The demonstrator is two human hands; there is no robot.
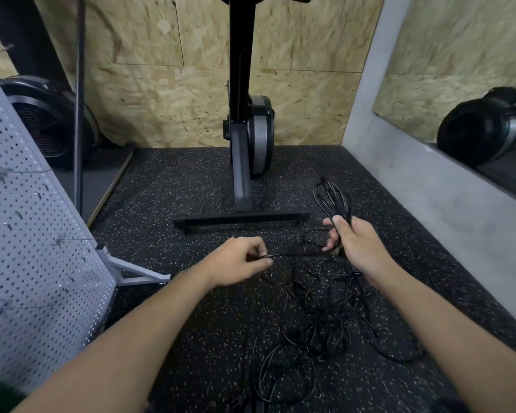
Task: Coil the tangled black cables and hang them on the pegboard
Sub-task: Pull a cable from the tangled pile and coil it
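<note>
Left edge of the floor: white pegboard on a stand, tilted in this view, a few hooks on it, nothing hanging that I can see. Black fan wheel behind it, against the chipboard wall.

Left hand: fingers curled, thumb and fingertips pinching a single cable strand. The strand runs roughly level to the right, towards the other hand.

Centre back: black exercise machine standing upright, its base bar flat on the speckled rubber floor, just beyond the hands.

Tangled cables: loose black heap on the floor right of centre, below and between the forearms, spreading towards the near edge. Can't tell how many separate cables.

Right hand: fist closed round a bundle of coiled loops, which stick up and away from the top of the fist. More cable drops from under the hand into the heap.

Right edge: grey wall with a mirror set into it.
</note>
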